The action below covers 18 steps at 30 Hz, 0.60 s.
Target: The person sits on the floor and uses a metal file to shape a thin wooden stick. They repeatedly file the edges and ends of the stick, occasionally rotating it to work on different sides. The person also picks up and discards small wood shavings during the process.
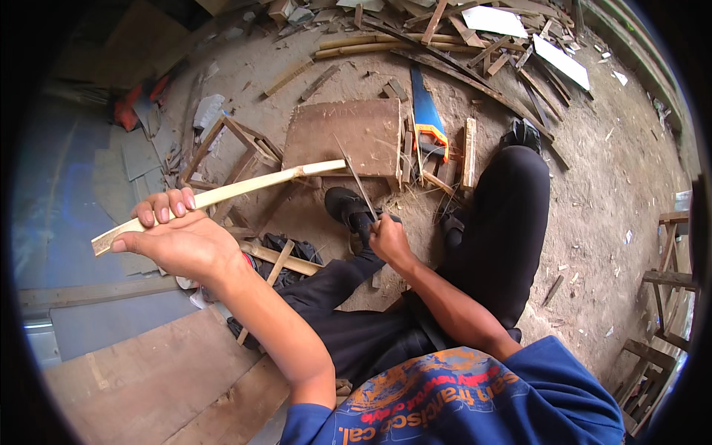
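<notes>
My left hand is closed around one end of a long, pale split bamboo strip. The strip slants up to the right, with a darker node near its far end. In my right fist is a knife, its thin blade pointing up and away. The far tip of the bamboo appears close to the blade; whether they touch I cannot tell. Beyond both stands a low, worn wooden stool, and the strip's end overlaps its near side in view. The knife's handle is hidden in my fingers.
Right of the stool lies a handsaw with a blue blade and orange-black handle. Scrap wood and bamboo poles are heaped at the back. A wooden frame stands left of the stool. Planks lie at lower left, near my legs.
</notes>
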{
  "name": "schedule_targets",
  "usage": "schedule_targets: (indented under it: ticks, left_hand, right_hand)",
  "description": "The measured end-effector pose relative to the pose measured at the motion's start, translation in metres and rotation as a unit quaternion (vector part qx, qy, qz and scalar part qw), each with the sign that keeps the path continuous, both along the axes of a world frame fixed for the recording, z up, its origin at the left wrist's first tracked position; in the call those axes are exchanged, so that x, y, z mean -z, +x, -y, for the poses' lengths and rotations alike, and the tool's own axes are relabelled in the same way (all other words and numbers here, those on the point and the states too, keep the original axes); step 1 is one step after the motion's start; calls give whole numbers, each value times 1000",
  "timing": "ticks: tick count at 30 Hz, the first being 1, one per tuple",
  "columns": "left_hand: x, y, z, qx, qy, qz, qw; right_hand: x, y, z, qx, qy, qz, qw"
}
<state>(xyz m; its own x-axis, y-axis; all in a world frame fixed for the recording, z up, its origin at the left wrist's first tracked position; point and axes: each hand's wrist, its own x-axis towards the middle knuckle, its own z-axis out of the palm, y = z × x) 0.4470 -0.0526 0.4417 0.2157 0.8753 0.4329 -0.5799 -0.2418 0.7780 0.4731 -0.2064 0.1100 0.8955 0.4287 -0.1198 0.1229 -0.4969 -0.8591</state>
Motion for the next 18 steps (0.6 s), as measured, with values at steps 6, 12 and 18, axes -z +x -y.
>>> schedule_targets:
  ticks: [6, 12, 18]
  left_hand:
    - [6, -7, -2, -26, 15, 3, 1000]
    - [19, -20, -23, 43, 69, 54, 995]
    - [39, -57, -51, 155, 51, 88, 983]
  right_hand:
    - [-38, -15, -7, -50, -1, 6, 999]
    - [10, -1, -4, 23, 6, -102, 995]
    - [-30, -5, -6, -4, 65, -80, 995]
